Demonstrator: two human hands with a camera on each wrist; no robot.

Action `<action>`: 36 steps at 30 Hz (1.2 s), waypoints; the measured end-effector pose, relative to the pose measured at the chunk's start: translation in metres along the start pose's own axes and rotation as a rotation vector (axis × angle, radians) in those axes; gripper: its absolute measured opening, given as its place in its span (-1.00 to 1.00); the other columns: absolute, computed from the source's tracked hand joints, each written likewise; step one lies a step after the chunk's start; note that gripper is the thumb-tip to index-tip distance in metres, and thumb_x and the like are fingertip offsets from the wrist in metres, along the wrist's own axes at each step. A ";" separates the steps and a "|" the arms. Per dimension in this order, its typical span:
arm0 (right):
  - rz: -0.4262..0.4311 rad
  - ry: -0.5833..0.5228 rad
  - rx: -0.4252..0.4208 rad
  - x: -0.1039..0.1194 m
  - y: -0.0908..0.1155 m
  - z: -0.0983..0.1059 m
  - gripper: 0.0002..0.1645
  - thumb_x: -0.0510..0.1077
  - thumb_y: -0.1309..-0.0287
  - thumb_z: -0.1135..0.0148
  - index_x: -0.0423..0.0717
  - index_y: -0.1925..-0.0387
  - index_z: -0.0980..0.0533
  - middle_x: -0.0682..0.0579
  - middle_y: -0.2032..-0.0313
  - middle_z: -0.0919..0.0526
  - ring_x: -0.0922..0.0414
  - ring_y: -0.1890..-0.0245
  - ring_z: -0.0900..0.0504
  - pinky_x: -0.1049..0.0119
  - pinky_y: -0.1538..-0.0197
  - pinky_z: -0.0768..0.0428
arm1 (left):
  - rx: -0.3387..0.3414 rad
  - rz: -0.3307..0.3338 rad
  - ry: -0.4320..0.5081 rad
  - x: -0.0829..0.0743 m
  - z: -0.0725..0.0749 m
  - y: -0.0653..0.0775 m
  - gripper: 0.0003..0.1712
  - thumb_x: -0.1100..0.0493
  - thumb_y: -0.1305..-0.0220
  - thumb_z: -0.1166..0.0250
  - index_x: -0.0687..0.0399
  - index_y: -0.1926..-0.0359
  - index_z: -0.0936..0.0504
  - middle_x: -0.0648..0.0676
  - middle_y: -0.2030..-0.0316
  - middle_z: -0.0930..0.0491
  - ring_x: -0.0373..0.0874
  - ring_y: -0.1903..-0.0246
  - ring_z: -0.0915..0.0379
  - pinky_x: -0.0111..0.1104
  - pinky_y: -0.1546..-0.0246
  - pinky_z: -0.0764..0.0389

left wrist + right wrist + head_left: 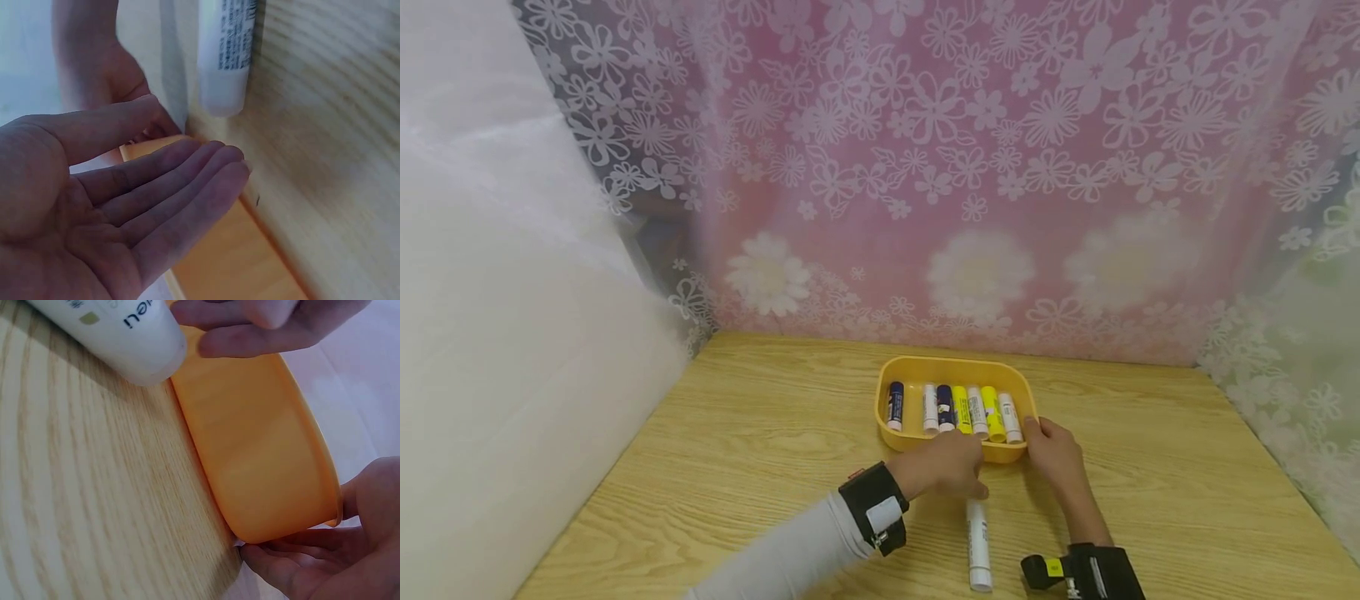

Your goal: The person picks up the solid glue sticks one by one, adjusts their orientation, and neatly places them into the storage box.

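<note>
A white glue stick (979,546) lies on the wooden table in front of a yellow-orange plastic basket (895,443); in the right wrist view it reads "deli". My left hand (946,467) hovers between the two, its fingers nearly straight, the thumb apart and nothing in the palm, as the left wrist view shows. At the basket's right front corner, my right hand (1060,457) grips the wall, with the thumb at the rim and fingers beneath. Inside the basket is a row of several glue sticks: navy (896,406), white (930,407) and yellow (992,414).
The wood-grain table (737,467) extends to both sides of the basket. Behind it hangs a pink, flower-patterned curtain (865,208). A white sheet (527,292) closes off the left side. Both wrists wear black camera straps.
</note>
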State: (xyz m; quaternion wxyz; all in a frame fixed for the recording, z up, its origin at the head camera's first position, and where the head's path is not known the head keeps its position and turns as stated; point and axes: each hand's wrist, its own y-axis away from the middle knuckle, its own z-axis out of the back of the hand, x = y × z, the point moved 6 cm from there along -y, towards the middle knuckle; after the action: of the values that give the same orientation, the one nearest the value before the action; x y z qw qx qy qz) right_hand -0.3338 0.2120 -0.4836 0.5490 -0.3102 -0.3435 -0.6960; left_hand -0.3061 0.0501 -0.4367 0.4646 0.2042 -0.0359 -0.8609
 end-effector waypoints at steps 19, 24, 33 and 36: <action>0.008 -0.005 -0.013 -0.001 0.000 0.001 -0.24 0.21 -0.40 0.32 -0.29 -0.29 -0.30 -0.35 -0.23 -0.37 -0.26 -0.23 -0.31 -0.20 -0.20 -0.32 | 0.048 0.078 -0.034 -0.008 -0.015 0.012 -0.66 -0.05 -0.07 -0.43 0.02 0.60 -0.54 -0.06 0.72 -0.39 -0.23 0.75 -0.31 -0.44 0.77 -0.32; 0.007 -0.010 -0.010 -0.002 0.000 0.001 -0.25 0.21 -0.40 0.32 -0.29 -0.30 -0.29 -0.34 -0.23 -0.36 -0.26 -0.24 -0.30 -0.20 -0.21 -0.30 | 0.036 0.057 -0.092 -0.010 -0.017 0.007 -0.68 -0.10 -0.03 -0.45 0.01 0.52 -0.60 -0.10 0.66 -0.38 -0.25 0.64 -0.27 -0.44 0.65 -0.28; 0.012 -0.007 -0.007 -0.002 -0.001 0.000 -0.23 0.21 -0.40 0.33 -0.30 -0.29 -0.29 -0.35 -0.23 -0.36 -0.27 -0.25 -0.29 -0.21 -0.21 -0.29 | 0.078 0.103 -0.055 -0.010 -0.024 0.007 -0.70 -0.09 -0.01 -0.47 -0.03 0.40 -0.63 -0.09 0.58 -0.43 -0.23 0.58 -0.33 -0.41 0.61 -0.34; 0.008 -0.011 -0.010 -0.003 0.000 0.000 -0.25 0.20 -0.41 0.32 -0.29 -0.30 -0.30 -0.34 -0.24 -0.36 -0.27 -0.26 -0.28 -0.21 -0.23 -0.29 | 0.079 0.105 -0.058 -0.010 -0.024 0.007 -0.71 -0.07 -0.02 -0.47 -0.02 0.44 -0.60 -0.09 0.60 -0.42 -0.22 0.59 -0.33 -0.40 0.64 -0.36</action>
State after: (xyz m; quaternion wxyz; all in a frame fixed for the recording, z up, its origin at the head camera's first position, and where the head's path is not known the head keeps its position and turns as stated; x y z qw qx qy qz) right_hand -0.3338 0.2137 -0.4858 0.5481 -0.3182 -0.3419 -0.6939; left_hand -0.2863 0.0577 -0.4540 0.4996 0.1953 -0.0940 -0.8387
